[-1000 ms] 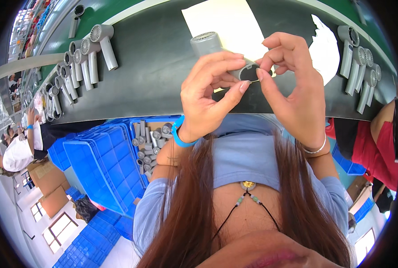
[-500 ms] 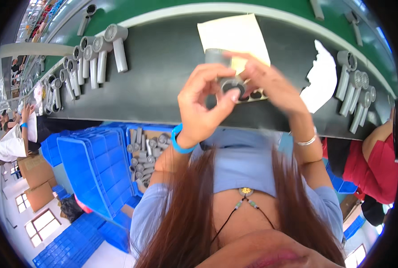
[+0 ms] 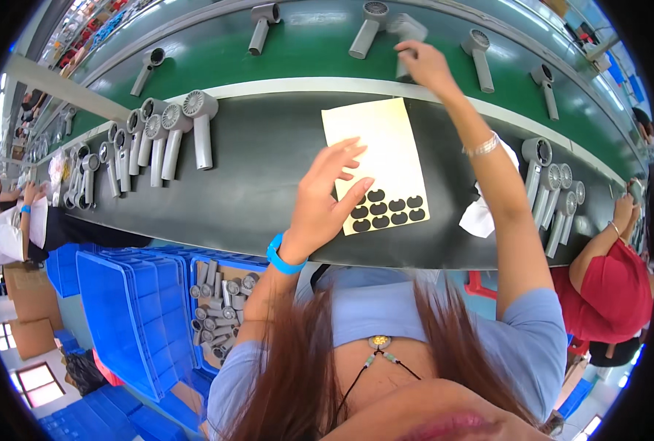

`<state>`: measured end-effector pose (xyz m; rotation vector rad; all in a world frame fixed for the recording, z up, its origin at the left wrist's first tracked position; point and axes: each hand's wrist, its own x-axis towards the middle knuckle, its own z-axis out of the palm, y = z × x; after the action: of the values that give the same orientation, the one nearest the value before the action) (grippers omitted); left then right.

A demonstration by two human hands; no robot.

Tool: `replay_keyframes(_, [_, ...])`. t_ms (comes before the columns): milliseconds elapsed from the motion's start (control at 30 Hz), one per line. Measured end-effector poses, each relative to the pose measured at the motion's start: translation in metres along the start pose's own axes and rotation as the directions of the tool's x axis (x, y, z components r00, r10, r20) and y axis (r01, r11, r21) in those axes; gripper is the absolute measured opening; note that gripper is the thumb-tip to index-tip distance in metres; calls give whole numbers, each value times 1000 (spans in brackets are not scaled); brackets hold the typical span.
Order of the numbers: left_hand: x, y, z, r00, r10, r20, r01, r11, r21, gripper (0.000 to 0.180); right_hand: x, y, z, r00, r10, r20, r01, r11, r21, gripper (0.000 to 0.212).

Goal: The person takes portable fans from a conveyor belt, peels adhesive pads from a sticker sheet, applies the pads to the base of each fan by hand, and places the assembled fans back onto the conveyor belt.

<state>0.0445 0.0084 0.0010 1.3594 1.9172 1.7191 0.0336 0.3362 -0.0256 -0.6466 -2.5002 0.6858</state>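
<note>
1. The right hand (image 3: pixel 428 67) reaches to the far green belt (image 3: pixel 305 62), its bent fingers at a grey handheld fan (image 3: pixel 408 31); blur hides whether they grip it or merely touch.
2. That fan looks pale grey, with a rounded head and a straight handle, its outline smeared and its finer detail lost. It is over the belt, just beside another grey fan (image 3: pixel 369 31), whose round, slotted face shows clearly.
3. The left hand (image 3: pixel 325 198) is loosely spread above the label sheet (image 3: pixel 375 132), thumb well apart from the fingers, with nothing visible in its grasp; whether it touches the sheet is unclear.
4. The sheet is pale yellow, rectangular and slightly askew on the dark workbench (image 3: pixel 268 147). Its upper part is bare; small black rounded labels (image 3: pixel 398 218), notched along one edge, sit in rows near its lower end.
</note>
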Motion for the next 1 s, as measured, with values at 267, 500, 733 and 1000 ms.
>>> replay_keyframes(267, [-25,-42,-3,993,-20,114,-24,927,375,39,16,19,2,964,-177,-196,84,908,-409,26])
replay_keyframes(500, [-19,-48,1,943,-49,329,-120,872,475,78,-148,-67,-12,940,-100,327,43,984,176,14])
replay_keyframes(733, [-15,-45,10,926,-81,369,-140,833,535,82,-222,-95,1,990,36,136,-49,995,89,9])
replay_keyframes(1000, [-16,-32,10,908,-168,384,-90,817,570,81,-225,-99,-3,984,40,171,-60,992,111,11])
